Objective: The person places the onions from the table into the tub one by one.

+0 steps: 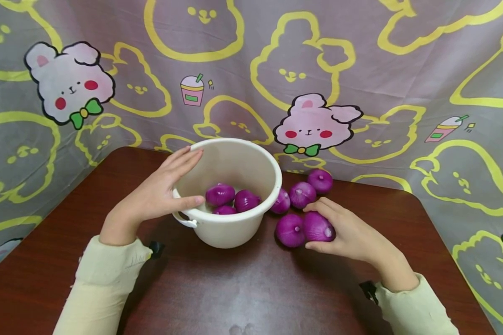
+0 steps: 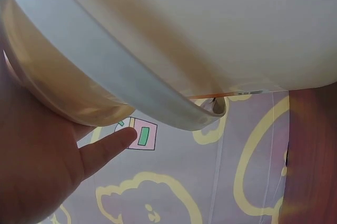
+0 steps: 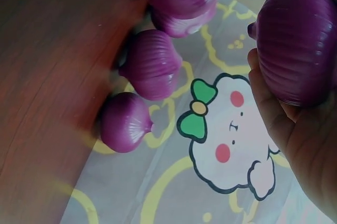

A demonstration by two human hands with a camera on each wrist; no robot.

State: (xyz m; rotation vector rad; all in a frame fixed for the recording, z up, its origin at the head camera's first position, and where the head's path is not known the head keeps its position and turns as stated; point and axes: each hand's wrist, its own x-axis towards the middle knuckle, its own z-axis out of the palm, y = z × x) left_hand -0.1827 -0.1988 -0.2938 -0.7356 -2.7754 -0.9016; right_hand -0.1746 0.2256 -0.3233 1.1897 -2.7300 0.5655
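A white bucket stands on the table with several purple onions inside. My left hand lies at its left rim, thumb over the opening and fingers extended along the edge; in the left wrist view the hand is beside the bucket's rim. To the right of the bucket, my right hand grips a purple onion between thumb and fingers. The right wrist view shows that onion in the hand. Another onion is immediately left of it.
Three more onions, one of them in the middle, form a slanting row between the bucket and the table's back edge. A patterned curtain hangs behind the brown table. The bucket's handle joint sticks out at the left front.
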